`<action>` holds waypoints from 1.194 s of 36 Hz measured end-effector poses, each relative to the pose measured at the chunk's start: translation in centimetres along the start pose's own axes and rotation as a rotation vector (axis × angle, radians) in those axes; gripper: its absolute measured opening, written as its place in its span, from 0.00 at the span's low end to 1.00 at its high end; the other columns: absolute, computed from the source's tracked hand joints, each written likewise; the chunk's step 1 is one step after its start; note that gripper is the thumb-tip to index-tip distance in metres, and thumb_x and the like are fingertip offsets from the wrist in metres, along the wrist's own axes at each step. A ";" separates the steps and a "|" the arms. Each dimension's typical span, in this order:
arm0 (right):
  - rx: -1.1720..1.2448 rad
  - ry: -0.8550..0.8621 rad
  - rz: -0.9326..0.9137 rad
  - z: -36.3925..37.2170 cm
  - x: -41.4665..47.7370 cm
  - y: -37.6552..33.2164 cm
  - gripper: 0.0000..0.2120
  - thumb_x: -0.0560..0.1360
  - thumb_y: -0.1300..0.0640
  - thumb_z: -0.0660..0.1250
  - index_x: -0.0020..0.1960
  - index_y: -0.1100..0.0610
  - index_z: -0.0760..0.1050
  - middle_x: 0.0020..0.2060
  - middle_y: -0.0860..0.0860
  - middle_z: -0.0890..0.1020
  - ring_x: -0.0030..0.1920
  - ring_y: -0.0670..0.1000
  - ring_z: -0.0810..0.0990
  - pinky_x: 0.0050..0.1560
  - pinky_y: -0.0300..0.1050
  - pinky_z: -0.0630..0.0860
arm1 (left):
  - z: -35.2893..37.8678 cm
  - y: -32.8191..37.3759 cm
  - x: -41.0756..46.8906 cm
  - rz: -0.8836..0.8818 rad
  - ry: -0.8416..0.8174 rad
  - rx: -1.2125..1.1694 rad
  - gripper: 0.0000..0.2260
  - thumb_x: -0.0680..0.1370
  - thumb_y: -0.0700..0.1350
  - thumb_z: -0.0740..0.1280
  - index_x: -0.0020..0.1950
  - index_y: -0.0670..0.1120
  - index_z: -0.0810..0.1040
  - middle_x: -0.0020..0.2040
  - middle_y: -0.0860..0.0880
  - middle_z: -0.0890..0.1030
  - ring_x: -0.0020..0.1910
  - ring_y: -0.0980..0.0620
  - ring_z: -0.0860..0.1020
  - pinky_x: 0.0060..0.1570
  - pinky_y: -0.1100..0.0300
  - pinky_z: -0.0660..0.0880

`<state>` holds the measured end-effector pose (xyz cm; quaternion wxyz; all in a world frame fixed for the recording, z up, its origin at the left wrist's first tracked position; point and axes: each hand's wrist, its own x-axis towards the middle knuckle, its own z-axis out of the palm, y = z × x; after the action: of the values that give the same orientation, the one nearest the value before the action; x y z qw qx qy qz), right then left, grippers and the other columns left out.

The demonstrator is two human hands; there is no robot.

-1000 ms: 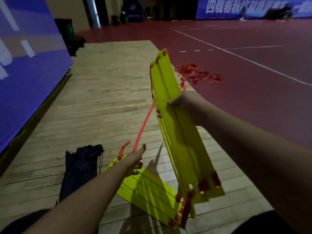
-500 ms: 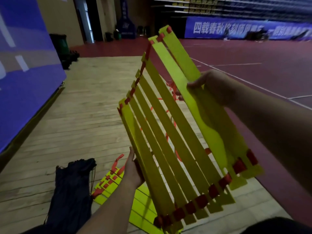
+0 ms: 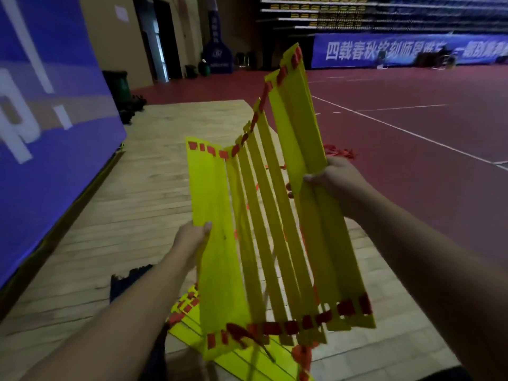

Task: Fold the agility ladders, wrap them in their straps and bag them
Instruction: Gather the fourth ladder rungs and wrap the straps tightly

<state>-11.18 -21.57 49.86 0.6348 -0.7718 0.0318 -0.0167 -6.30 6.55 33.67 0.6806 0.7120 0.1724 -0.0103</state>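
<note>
Folding stage, mid-way by my reading. Ladder (image 3: pixel 275 229) is held up in the air between both grips, clear of the wooden floor (image 3: pixel 154 193). Left grip (image 3: pixel 192 240) pinches the outermost slats, thumb on the near face, fingers hidden behind. Right grip (image 3: pixel 335 177) is clamped round a tight sheaf of slats, thumb in front. At each grip the slats are already stacked flat. Between the grips they are fanned apart with gaps, so the stack is not yet closed. No strap is wound round it. A tangle of loose red strap (image 3: pixel 341 154) lies on the floor just beyond the right grip. Below the left grip a second yellow stack (image 3: pixel 247 361) rests on the floor and looks folded; cannot tell whether it is wrapped. Dark bag (image 3: pixel 129 279) lies on the floor beside it, under the left forearm, and appears not to be in use. Left to do, as I judge it: close the fan, wrap, bag. Orientation: the slats' long axis runs from low and near the person to high and away. The right sheaf rises highest, above its grip. Red strap links cross both ends of the slats, so the fan spreads grip to grip.
</note>
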 end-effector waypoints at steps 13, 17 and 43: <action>0.129 0.100 0.137 -1.5 1.5 8.2 0.09 0.78 0.71 0.63 0.55 0.62 0.78 0.46 0.63 0.84 0.45 0.61 0.85 0.47 0.58 0.81 | -3.8 3.8 -3.0 -0.058 -0.257 -0.397 0.16 0.81 0.41 0.61 0.67 0.42 0.76 0.47 0.43 0.86 0.40 0.45 0.85 0.40 0.47 0.83; 0.330 0.052 0.150 -1.2 1.7 7.5 0.08 0.81 0.61 0.64 0.57 0.63 0.77 0.36 0.57 0.77 0.34 0.54 0.77 0.37 0.48 0.73 | -3.4 4.0 -3.4 -0.028 -0.270 -0.491 0.19 0.78 0.44 0.63 0.69 0.45 0.75 0.53 0.43 0.85 0.45 0.44 0.85 0.43 0.44 0.83; 0.637 -0.175 0.377 1.3 0.6 11.0 0.15 0.83 0.60 0.59 0.67 0.61 0.76 0.54 0.60 0.85 0.47 0.58 0.85 0.43 0.55 0.81 | 0.9 5.9 -7.0 0.141 -0.602 -0.547 0.23 0.53 0.52 0.84 0.46 0.49 0.88 0.39 0.47 0.85 0.33 0.50 0.83 0.33 0.58 0.81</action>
<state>-10.82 -22.41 38.78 0.8352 -0.5149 0.1123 0.1572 -11.14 3.98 41.04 0.8639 0.4800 -0.0873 -0.1255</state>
